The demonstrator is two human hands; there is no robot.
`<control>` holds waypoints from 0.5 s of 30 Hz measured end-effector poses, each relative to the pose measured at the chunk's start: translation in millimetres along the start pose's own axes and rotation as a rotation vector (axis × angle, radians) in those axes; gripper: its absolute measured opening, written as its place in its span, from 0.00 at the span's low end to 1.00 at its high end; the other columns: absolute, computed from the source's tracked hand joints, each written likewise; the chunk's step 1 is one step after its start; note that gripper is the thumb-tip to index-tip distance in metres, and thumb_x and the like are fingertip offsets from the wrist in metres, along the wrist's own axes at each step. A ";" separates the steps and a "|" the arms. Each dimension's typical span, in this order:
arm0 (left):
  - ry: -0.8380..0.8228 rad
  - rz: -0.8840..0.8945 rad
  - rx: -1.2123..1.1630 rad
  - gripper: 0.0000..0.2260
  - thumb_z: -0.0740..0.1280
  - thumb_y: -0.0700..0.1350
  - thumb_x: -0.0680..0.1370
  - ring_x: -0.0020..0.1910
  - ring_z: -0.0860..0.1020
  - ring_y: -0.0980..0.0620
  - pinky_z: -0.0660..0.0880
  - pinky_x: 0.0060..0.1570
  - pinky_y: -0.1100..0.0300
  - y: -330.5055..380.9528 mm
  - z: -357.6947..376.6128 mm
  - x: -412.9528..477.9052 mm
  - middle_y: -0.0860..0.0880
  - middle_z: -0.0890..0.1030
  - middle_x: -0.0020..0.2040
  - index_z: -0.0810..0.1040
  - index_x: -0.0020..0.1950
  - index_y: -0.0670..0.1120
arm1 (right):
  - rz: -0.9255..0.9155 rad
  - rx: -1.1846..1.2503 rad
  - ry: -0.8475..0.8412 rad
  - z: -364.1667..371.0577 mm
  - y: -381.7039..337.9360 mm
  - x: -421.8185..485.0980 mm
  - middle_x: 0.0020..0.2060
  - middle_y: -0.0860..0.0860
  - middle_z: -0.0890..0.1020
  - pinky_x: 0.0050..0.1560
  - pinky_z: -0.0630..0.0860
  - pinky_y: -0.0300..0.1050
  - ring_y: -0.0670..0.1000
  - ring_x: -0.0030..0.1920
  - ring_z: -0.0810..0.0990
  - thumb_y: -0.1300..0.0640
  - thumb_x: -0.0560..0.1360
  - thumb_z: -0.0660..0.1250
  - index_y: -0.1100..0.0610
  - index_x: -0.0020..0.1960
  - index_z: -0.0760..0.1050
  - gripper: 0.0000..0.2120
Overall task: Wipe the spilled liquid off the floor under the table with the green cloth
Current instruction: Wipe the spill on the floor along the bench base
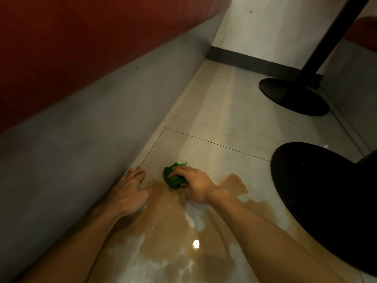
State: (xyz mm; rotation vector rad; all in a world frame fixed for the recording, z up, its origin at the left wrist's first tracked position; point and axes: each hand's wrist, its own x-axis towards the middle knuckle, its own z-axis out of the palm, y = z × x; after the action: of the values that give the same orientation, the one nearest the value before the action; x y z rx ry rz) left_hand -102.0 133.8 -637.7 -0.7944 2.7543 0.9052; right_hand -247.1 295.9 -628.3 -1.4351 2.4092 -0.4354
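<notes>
The right hand (193, 183) is closed over the green cloth (173, 177), which is bunched into a small ball, and presses it down on the floor (214, 119). The fingers curl around the top of the cloth, and a corner of it sticks out on the far side of the hand. The cloth sits at the far edge of the spilled liquid (163, 227), a wide brown puddle that spreads from there toward the camera, under both forearms, and also to the right of the right wrist. The left hand (130, 190) holds nothing; it lies flat with the fingers spread, resting on the floor just beside the grey wall panel (71, 150), its fingertips touching the line where panel and floor meet. Above this panel there is a dark red surface (81, 37). On the right stand two black round table bases (326, 197), one near and one farther, the farther one with a black pole (334, 35)
</notes>
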 end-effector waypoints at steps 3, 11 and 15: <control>0.017 -0.006 -0.007 0.28 0.58 0.51 0.79 0.77 0.46 0.56 0.46 0.75 0.56 0.0 0.4 0.3 0.56 0.47 0.78 0.53 0.78 0.51 | 0.018 -0.036 -0.011 -13.5 16.3 -17.8 0.65 0.51 0.74 0.64 0.67 0.43 0.54 0.64 0.72 0.68 0.72 0.64 0.52 0.65 0.73 0.23; 0.013 -0.010 0.005 0.29 0.58 0.52 0.79 0.77 0.45 0.57 0.45 0.74 0.57 0.2 1.1 -0.1 0.56 0.45 0.78 0.51 0.78 0.51 | 0.068 0.021 -0.064 -32.8 59.1 -50.3 0.57 0.41 0.79 0.59 0.74 0.47 0.48 0.57 0.78 0.61 0.73 0.62 0.37 0.59 0.72 0.22; 0.023 -0.007 0.024 0.30 0.58 0.53 0.79 0.77 0.45 0.56 0.46 0.75 0.55 -2.8 4.6 1.2 0.57 0.45 0.78 0.51 0.78 0.52 | 0.205 0.443 0.228 -42.1 57.0 -40.8 0.59 0.49 0.77 0.64 0.72 0.49 0.50 0.60 0.75 0.69 0.76 0.60 0.48 0.61 0.75 0.21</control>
State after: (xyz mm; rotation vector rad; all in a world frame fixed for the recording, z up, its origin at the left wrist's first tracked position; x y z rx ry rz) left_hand -101.7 134.0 -643.1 -0.8144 2.7748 0.8654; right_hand -290.8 362.2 -609.0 -0.9818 2.3890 -1.0499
